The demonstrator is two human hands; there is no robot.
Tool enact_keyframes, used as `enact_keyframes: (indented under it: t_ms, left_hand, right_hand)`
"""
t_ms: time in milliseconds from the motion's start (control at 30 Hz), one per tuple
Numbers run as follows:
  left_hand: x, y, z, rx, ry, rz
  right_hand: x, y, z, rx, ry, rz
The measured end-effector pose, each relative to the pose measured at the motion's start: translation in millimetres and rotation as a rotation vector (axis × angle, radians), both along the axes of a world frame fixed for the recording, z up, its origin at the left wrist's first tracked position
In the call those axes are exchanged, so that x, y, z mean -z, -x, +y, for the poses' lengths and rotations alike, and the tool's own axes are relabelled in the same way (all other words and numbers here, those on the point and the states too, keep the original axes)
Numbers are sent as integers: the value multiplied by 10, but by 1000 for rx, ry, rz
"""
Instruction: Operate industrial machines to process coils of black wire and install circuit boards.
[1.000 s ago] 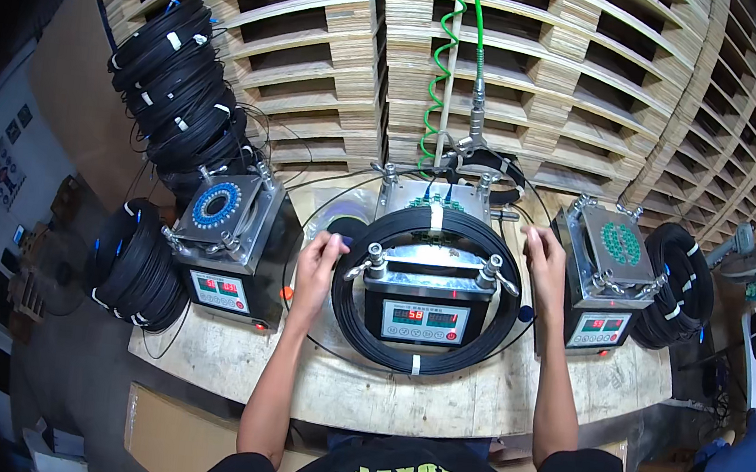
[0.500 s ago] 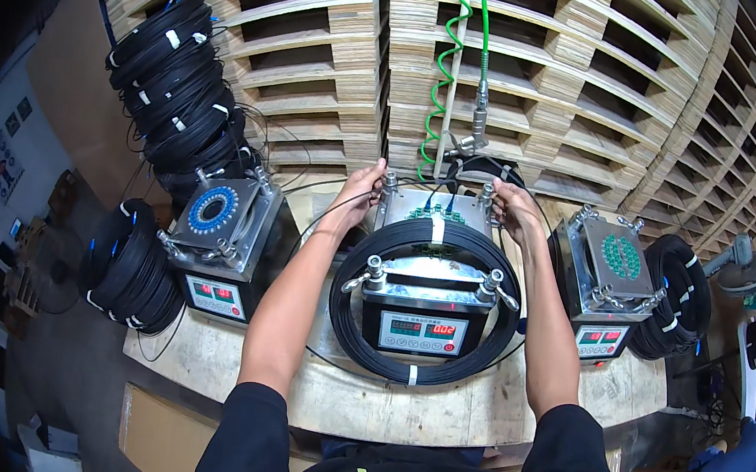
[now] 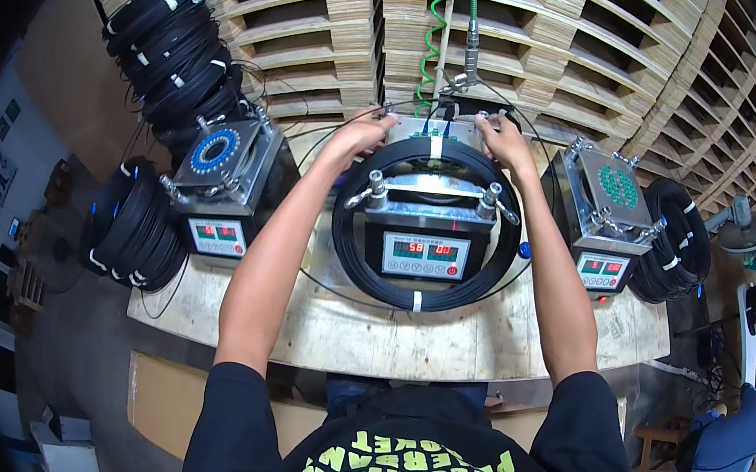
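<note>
Towering pallets (image 3: 403, 41) behind wooden table (image 3: 357, 344)

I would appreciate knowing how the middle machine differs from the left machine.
The middle machine has a black cable coil around its front; the left machine has none. The left hand and right hand are at the middle machine's rear, away from the left machine. The left machine's top shows a blue ring; the middle machine's shows green pieces. Both have lit red displays.
</note>
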State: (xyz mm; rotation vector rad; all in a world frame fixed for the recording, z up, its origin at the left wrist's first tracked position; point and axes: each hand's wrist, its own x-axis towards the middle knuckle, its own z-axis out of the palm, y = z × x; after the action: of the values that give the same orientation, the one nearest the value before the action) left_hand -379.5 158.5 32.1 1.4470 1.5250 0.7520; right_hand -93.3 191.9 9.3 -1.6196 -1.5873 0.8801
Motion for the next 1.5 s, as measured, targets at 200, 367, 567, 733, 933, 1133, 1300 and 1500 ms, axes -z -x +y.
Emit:
enact_keyframes:
  t_ms: [200, 367, 567, 733, 933, 1133, 1300, 1500]
  left_hand:
    - [136, -258, 24, -196, -293, 266]
    - [214, -277, 97, -256, -241, 121]
    - [195, -298, 79, -224, -267, 2]
    - [265, -333, 156, -235, -229, -48]
    - [337, -290, 264, -184, -215, 185]
    - [340, -261, 258, -124, -336, 212]
    - [249, -272, 158, -142, -349, 179]
    - [204, -279, 82, -209, -257, 107]
  right_hand:
    - [44, 219, -137, 106, -216, -136]
    - [39, 176, -217, 156, -266, -90]
    - [76, 224, -222, 196, -290, -91]
    - [103, 201, -191, 192, -264, -155]
    - [94, 194, -146, 164, -301, -141]
    - [-17, 224, -175, 113, -237, -236]
    - [-68, 289, -241, 193, -194, -263]
    - [-49, 285, -257, 205, -173, -198]
